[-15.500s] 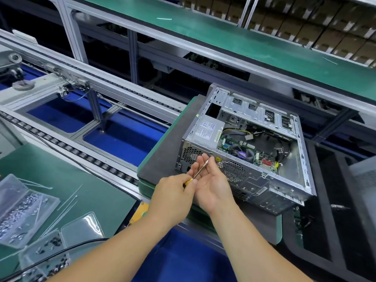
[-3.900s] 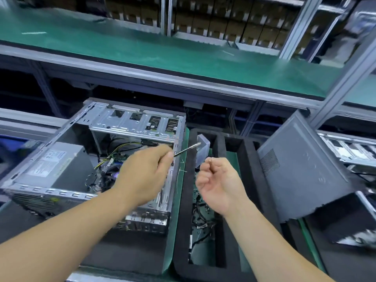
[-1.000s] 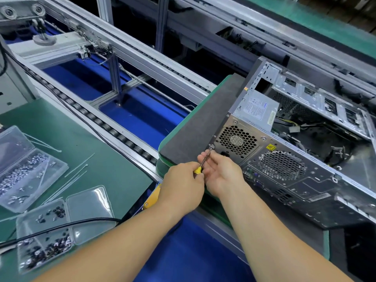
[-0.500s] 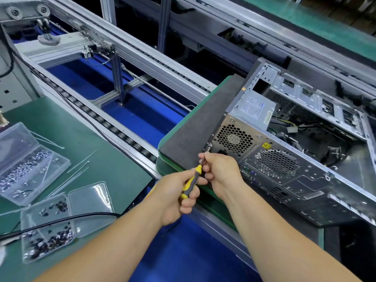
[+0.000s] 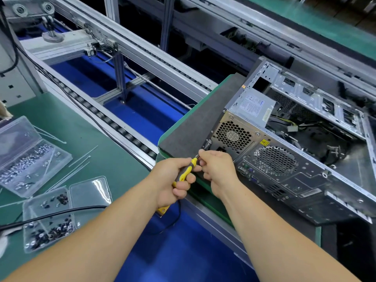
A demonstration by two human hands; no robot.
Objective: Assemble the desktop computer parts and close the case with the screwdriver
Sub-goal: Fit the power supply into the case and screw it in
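Note:
An open desktop case (image 5: 289, 176) lies on its side on a dark foam pad (image 5: 195, 123), its rear panel facing me and its inside showing a power supply (image 5: 252, 104) and cables. My left hand (image 5: 173, 180) grips the yellow and black handle of a screwdriver (image 5: 186, 169). My right hand (image 5: 217, 167) pinches the screwdriver's shaft near the tip, just below the rear panel's lower left corner. The tip itself is hidden by my fingers.
On the green bench at the left lie clear plastic boxes of silver screws (image 5: 28, 157) and dark screws (image 5: 48, 220), loose cable ties (image 5: 79, 159) and a black cable (image 5: 53, 214). A roller conveyor (image 5: 122, 127) with metal rails runs between bench and pad.
The screwdriver has drawn back a little from the case's corner. My left hand has shifted its grip down the handle, and my right hand's fingers have closed on the shaft.

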